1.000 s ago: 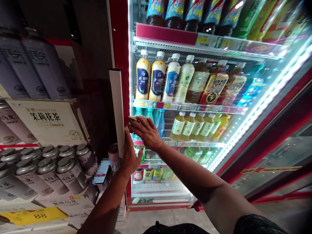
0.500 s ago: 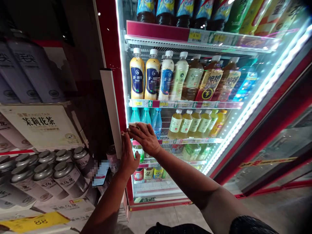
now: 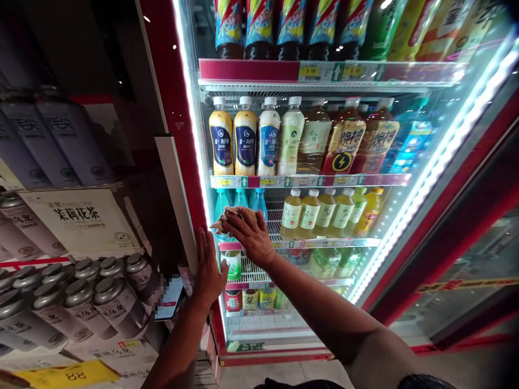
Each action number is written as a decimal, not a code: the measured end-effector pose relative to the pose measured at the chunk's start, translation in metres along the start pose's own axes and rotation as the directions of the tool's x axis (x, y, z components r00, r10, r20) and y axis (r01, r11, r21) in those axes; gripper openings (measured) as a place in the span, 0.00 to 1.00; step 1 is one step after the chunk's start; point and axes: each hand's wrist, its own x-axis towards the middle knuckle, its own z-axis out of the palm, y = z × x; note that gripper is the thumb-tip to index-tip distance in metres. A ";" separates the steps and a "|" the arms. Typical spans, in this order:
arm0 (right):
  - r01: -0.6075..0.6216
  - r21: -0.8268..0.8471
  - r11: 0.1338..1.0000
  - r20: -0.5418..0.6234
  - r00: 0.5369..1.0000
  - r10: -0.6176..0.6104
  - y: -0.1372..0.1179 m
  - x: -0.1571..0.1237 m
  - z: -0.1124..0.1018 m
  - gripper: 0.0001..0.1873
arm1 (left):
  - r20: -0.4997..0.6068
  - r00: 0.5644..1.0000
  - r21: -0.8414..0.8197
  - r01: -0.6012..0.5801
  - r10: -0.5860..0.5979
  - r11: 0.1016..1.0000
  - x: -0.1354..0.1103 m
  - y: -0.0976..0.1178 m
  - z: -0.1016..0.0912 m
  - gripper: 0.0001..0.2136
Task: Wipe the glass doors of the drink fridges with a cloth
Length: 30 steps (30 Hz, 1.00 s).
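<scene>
Cloth [image 3: 230, 215], kind of a crumpled beige rag, is sitting bunched under the right hand [image 3: 250, 233], which is pressing it flat-palmed against the glass of the fridge door [image 3: 308, 216], right near the lit left edge, level with the turquoise bottles [image 3: 239, 201]. Fingers are spreading over it rather than balling it up, so it's getting pushed onto the glass, I'd guess for wiping. Left hand [image 3: 208, 270] is lying open, fingers straight, flat on the red door frame [image 3: 178, 140] just beside the white handle strip [image 3: 175, 200], looks like it's bracing the door so it isn't swinging. Nothing's gripped there. Around it: yellow and white drink bottles [image 3: 243, 138] glowing behind the glass, silver tea tins [image 3: 97, 286] crowding the rack at left, right by the left forearm.
</scene>
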 end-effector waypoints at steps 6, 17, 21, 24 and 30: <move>0.083 0.025 0.996 0.021 0.996 -0.083 0.006 -0.036 -0.005 0.24 | 0.061 0.998 0.088 0.027 -0.033 0.996 0.002 0.000 -0.002 0.45; -0.008 -0.029 1.000 -0.019 1.000 0.008 0.049 -0.062 -0.024 0.26 | 0.008 1.000 0.209 0.014 -0.016 0.978 0.000 0.004 0.004 0.41; 0.060 -0.020 0.998 0.025 0.998 -0.060 0.054 -0.090 -0.026 0.25 | 0.012 1.000 0.246 0.010 -0.013 0.969 -0.001 0.002 0.005 0.41; -0.009 -0.035 0.999 -0.007 1.000 0.008 0.071 -0.084 -0.034 0.27 | 0.022 1.000 0.262 -0.015 0.010 0.965 -0.001 -0.002 0.005 0.42; -0.074 -0.027 0.997 -0.040 0.997 0.072 0.084 -0.090 -0.037 0.29 | 0.017 1.000 0.254 0.005 -0.010 0.967 -0.002 -0.004 0.005 0.41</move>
